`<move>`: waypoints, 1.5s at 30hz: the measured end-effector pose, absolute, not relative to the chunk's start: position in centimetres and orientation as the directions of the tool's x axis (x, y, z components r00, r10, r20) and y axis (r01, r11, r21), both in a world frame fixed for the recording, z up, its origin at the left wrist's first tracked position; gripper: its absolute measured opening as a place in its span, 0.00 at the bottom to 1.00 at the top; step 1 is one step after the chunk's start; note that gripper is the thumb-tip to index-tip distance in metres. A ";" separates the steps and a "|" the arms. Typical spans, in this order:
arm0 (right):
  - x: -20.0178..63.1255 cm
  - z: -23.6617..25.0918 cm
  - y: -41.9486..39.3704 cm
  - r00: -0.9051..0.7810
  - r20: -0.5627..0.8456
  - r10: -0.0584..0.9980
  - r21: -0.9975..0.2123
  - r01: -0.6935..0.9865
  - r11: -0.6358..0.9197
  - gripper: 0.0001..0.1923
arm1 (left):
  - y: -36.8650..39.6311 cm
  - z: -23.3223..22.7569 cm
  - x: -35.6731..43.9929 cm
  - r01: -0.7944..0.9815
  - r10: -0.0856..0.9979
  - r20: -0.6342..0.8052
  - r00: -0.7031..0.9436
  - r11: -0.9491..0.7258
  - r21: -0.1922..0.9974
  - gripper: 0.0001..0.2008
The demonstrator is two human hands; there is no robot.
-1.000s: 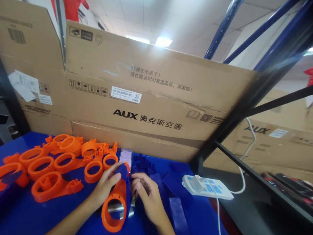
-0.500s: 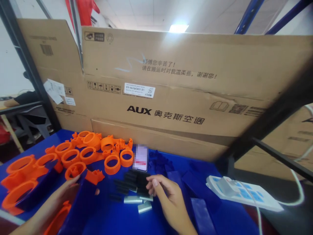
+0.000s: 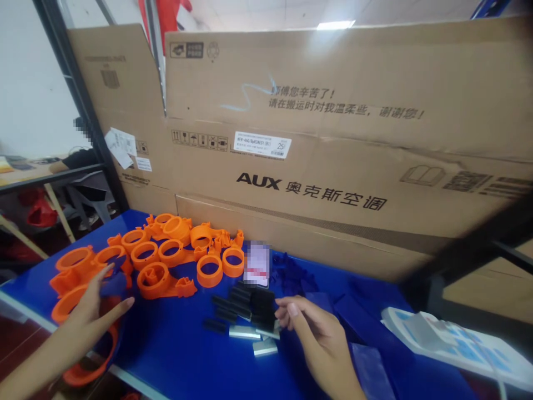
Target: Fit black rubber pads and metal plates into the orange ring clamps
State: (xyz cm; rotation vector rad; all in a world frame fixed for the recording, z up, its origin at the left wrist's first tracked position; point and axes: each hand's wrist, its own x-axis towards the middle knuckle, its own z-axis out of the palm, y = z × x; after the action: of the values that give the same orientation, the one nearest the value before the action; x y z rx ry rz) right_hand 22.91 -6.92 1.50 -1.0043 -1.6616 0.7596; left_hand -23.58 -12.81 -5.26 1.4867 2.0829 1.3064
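My left hand (image 3: 94, 311) is closed round an orange ring part (image 3: 79, 379) with a dark blue piece (image 3: 114, 284) on it, held over the table's front edge. Thumb and forefinger lie on either side of the blue piece; the palm hides much of the rest. My right hand (image 3: 320, 339) has curled fingers, thumb against forefinger, at the right side of a pile of black strips (image 3: 239, 300). Whether a strip is between those fingertips I cannot make out. Short silvery metal pieces (image 3: 245, 332) lie just in front of the pile.
Several orange ring parts (image 3: 145, 253) cover the table's left side. A phone (image 3: 257, 266) lies behind the black strips. Dark blue parts (image 3: 295, 272) and flat blue pieces (image 3: 370, 366) lie to the right, near a white power strip (image 3: 462, 344). A cardboard sheet (image 3: 333, 144) stands behind.
My left hand has turned the orange-and-blue part, so its long blue face no longer shows. The right hand keeps its place by the black strips. The view has shifted, moving things rightward.
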 end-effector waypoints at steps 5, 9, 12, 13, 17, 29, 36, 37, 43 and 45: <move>23.0 1.3 -6.8 -0.187 0.456 0.870 -0.820 0.291 0.493 0.15 | -10.5 -5.4 -24.4 0.818 0.923 0.294 -0.248 0.037 0.574 0.41; 22.9 1.4 -7.1 -0.206 0.463 0.862 -0.804 0.311 0.507 0.13 | -9.3 -5.9 -24.2 0.868 0.921 0.350 -0.171 -0.027 0.495 0.30; 22.9 1.5 -7.3 -0.212 0.473 0.855 -0.792 0.322 0.518 0.13 | -8.9 -5.5 -23.6 0.887 0.917 0.382 -0.112 -0.081 0.455 0.25; 22.9 1.5 -7.3 -0.214 0.478 0.852 -0.789 0.323 0.523 0.13 | -8.8 -5.3 -23.3 0.893 0.915 0.392 -0.092 -0.098 0.438 0.24; 23.0 1.4 -7.2 -0.209 0.491 0.845 -0.782 0.322 0.534 0.14 | -8.0 -4.1 -22.3 0.924 0.908 0.418 0.036 -0.190 0.333 0.19; 23.2 1.1 -6.9 -0.209 0.509 0.835 -0.765 0.336 0.550 0.14 | -5.4 -2.3 -20.2 0.854 0.897 0.281 0.341 -0.421 0.307 0.11; 23.0 0.9 -6.8 -0.215 0.495 0.842 -0.765 0.351 0.539 0.14 | -4.2 -2.5 -18.8 0.881 0.921 0.272 0.279 -0.358 0.310 0.12; 23.1 0.8 -6.8 -0.215 0.494 0.842 -0.766 0.351 0.539 0.14 | -4.1 -2.3 -18.7 0.877 0.919 0.277 0.281 -0.363 0.314 0.11; 23.4 0.7 -6.7 -0.202 0.487 0.850 -0.774 0.353 0.527 0.13 | -4.5 -0.6 -17.5 0.832 0.903 0.377 0.207 -0.365 0.418 0.10; 23.4 0.7 -6.7 -0.203 0.486 0.850 -0.774 0.352 0.527 0.13 | -4.3 -0.1 -17.4 0.807 0.902 0.401 0.159 -0.353 0.473 0.11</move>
State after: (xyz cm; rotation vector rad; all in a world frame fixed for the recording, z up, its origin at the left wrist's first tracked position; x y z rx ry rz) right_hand 23.37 -6.74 0.74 -1.0032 -1.7838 0.6343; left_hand -17.44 -4.34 -0.12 2.2739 1.6933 0.9605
